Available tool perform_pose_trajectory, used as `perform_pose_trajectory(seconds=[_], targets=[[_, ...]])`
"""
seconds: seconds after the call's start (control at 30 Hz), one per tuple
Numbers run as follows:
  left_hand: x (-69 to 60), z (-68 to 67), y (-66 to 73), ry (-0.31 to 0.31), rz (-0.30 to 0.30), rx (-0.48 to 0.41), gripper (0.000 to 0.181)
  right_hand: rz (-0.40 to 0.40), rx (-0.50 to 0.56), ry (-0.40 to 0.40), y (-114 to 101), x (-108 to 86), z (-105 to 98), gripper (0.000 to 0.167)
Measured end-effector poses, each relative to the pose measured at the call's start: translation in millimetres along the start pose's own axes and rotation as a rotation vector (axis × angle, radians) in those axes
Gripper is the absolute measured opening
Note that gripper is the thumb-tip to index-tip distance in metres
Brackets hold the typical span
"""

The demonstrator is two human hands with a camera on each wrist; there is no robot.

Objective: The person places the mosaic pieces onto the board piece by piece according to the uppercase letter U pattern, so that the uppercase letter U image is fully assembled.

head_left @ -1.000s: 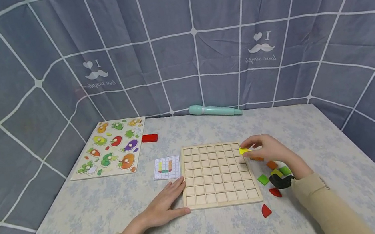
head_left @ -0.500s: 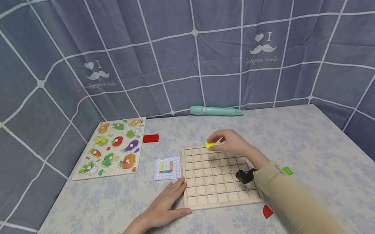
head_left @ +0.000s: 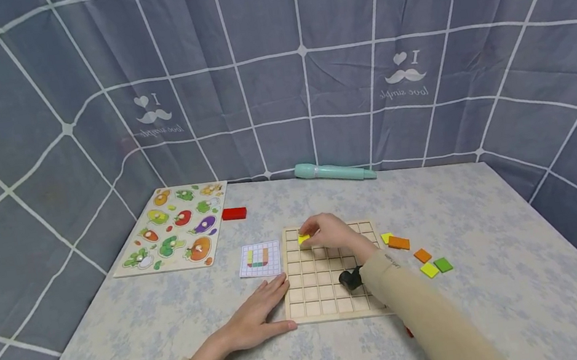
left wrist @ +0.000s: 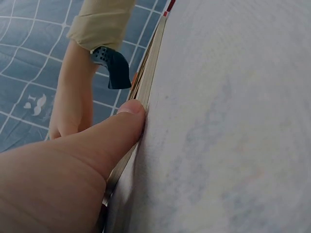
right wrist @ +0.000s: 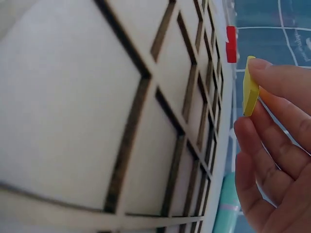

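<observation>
My right hand (head_left: 329, 233) pinches a yellow square tile (right wrist: 250, 90) between thumb and fingers, over the upper left cells of the wooden grid board (head_left: 305, 294). In the right wrist view the tile stands on edge, apart from the board's ridges. My left hand (head_left: 255, 314) lies with its fingers fairly straight against the board's left edge, and its thumb (left wrist: 121, 124) touches the board's side. Beside the board's left edge is a small pattern card (head_left: 259, 259) printed with a coloured U shape on a grid.
Right of the board lie loose tiles: orange (head_left: 399, 242), yellow (head_left: 429, 270) and green (head_left: 443, 264). A red block (head_left: 234, 213) sits near the vegetable puzzle board (head_left: 167, 232) at the back left. A teal pen-like stick (head_left: 334, 172) lies along the back wall.
My right hand has carried the yellow tile leftward from the board's right edge to its upper left part. The left hand has stayed at the board's left edge.
</observation>
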State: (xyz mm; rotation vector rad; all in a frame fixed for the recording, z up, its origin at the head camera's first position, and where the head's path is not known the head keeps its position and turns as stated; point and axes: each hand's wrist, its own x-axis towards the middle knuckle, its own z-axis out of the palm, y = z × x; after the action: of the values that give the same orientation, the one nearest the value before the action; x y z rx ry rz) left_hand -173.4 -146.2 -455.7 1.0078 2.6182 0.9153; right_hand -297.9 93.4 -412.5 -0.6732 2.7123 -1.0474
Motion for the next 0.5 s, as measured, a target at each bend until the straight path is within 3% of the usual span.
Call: perform_pose_trajectory(seconds=[0.27, 0.5], targets=[[-0.2, -0.3, 1.9, -0.002, 0.004, -0.005, 0.082, 0.047, -0.048, -0.011, 7.9, 6.2, 7.6, 0.025], [-0.9, -1.1, 1.6, -0.002, 0.007, -0.008, 0.082, 0.04, -0.058, -0.011, 8.5, 7.3, 8.7, 0.026]])
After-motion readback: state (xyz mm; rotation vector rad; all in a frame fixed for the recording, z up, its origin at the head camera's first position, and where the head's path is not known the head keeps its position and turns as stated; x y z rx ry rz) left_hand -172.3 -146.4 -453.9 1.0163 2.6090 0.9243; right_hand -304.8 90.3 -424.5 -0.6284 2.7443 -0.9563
